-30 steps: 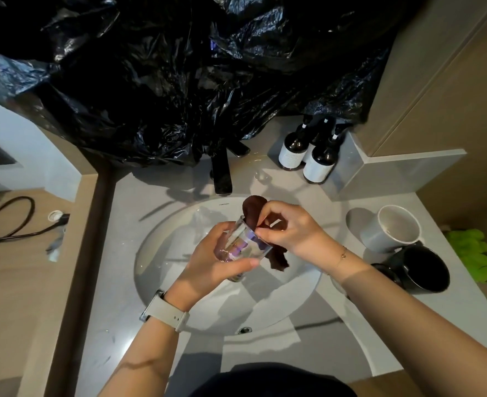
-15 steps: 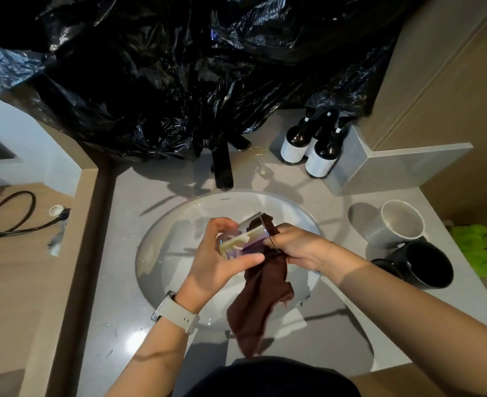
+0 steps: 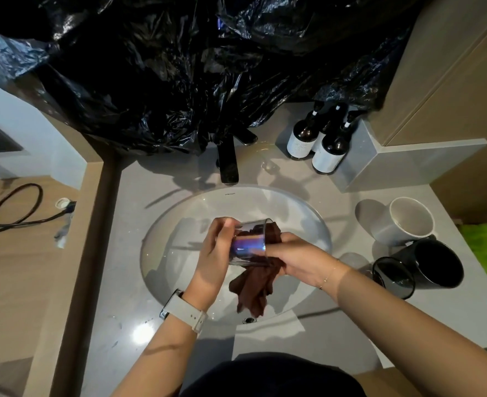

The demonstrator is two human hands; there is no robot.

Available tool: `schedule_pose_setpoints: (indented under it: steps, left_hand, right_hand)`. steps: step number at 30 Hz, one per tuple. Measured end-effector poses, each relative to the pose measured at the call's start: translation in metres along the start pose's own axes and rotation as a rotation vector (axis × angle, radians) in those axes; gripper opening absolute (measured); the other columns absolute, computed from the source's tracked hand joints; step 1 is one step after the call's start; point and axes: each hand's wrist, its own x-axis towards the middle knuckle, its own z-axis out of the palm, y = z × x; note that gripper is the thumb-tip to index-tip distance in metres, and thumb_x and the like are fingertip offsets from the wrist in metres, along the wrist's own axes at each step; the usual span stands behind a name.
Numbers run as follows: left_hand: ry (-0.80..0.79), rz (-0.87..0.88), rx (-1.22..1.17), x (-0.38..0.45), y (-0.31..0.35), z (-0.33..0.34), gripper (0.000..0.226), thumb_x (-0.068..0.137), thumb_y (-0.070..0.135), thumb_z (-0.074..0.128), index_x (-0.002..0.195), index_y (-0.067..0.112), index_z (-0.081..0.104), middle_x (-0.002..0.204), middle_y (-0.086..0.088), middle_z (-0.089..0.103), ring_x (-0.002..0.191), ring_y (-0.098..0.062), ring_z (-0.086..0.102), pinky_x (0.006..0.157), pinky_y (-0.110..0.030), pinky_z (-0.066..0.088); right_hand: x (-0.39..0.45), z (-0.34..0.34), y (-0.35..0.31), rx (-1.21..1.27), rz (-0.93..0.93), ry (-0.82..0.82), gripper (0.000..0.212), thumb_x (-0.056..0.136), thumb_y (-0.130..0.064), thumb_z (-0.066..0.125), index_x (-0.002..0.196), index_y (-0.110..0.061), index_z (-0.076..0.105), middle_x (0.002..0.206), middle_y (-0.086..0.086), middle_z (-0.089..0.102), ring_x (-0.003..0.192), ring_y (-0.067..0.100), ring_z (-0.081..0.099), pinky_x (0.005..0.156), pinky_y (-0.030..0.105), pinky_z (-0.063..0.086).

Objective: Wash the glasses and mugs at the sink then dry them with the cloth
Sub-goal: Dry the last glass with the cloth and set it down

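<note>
From the head camera, the glass [image 3: 248, 243] is held over the sink [image 3: 308, 213], tipped on its side with its mouth toward the right. The left hand [image 3: 216, 253] wraps its grip round the base end, thumb on the top wall; the right hand [image 3: 296, 257] clutches the brown cloth [image 3: 252, 285], part of it stuffed into the mouth, the tail dangling limp toward the drain. The glass looks thin-walled, smooth and iridescent: probably light, brittle and slick when wet, so it is best held round the body, not at the rim. The cloth is soft and gives readily. On the grey bench [image 3: 128, 224] to the right stand a matte white mug [image 3: 405, 222], a black mug [image 3: 434, 266] and a dark glass [image 3: 394, 277].
</note>
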Motion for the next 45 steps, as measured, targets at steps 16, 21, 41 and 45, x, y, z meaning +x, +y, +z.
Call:
schedule_pose_setpoints:
  steps: [16, 21, 41, 45]
  left_hand:
    - [-0.418, -0.731, 0.044, -0.007, 0.014, -0.001, 0.038, 0.100, 0.038, 0.042, 0.084, 0.008, 0.059, 0.070, -0.010, 0.060, 0.058, -0.023, 0.056, 0.045, -0.022, 0.041]
    - [-0.420, -0.751, 0.067, -0.001, 0.018, -0.004, 0.033, 0.098, 0.032, 0.041, 0.082, 0.007, 0.056, 0.070, -0.013, 0.055, 0.060, -0.025, 0.052, 0.045, -0.020, 0.040]
    - [0.163, 0.078, 0.554, -0.013, 0.004, 0.016, 0.041, 0.090, 0.041, 0.029, 0.078, 0.011, 0.053, 0.068, -0.005, 0.057, 0.070, -0.028, 0.055, 0.065, -0.040, 0.040]
    - [0.041, -0.324, 0.189, -0.011, 0.013, 0.014, 0.049, 0.102, 0.031, 0.031, 0.077, 0.004, 0.062, 0.061, -0.016, 0.065, 0.048, -0.027, 0.058, 0.051, -0.035, 0.047]
  right_hand:
    - [-0.010, 0.006, -0.012, -1.231, -0.510, 0.135, 0.017, 0.086, -0.022, 0.066, 0.101, -0.015, 0.065, 0.079, 0.005, 0.069, 0.076, 0.026, 0.063, 0.064, 0.030, 0.043]
    - [-0.014, -0.010, -0.012, -0.778, -0.147, -0.120, 0.036, 0.072, -0.034, 0.073, 0.103, -0.038, 0.055, 0.091, -0.010, 0.067, 0.084, 0.012, 0.068, 0.074, 0.031, 0.057]
    - [-0.006, 0.023, 0.013, 0.405, 0.330, -0.001, 0.011, 0.088, -0.010, 0.064, 0.080, -0.006, 0.070, 0.071, 0.011, 0.071, 0.061, 0.021, 0.070, 0.058, 0.026, 0.057]
    - [0.000, 0.013, -0.002, -0.264, -0.159, 0.251, 0.016, 0.076, -0.005, 0.080, 0.079, -0.019, 0.071, 0.073, -0.007, 0.072, 0.068, 0.004, 0.067, 0.071, 0.022, 0.051]
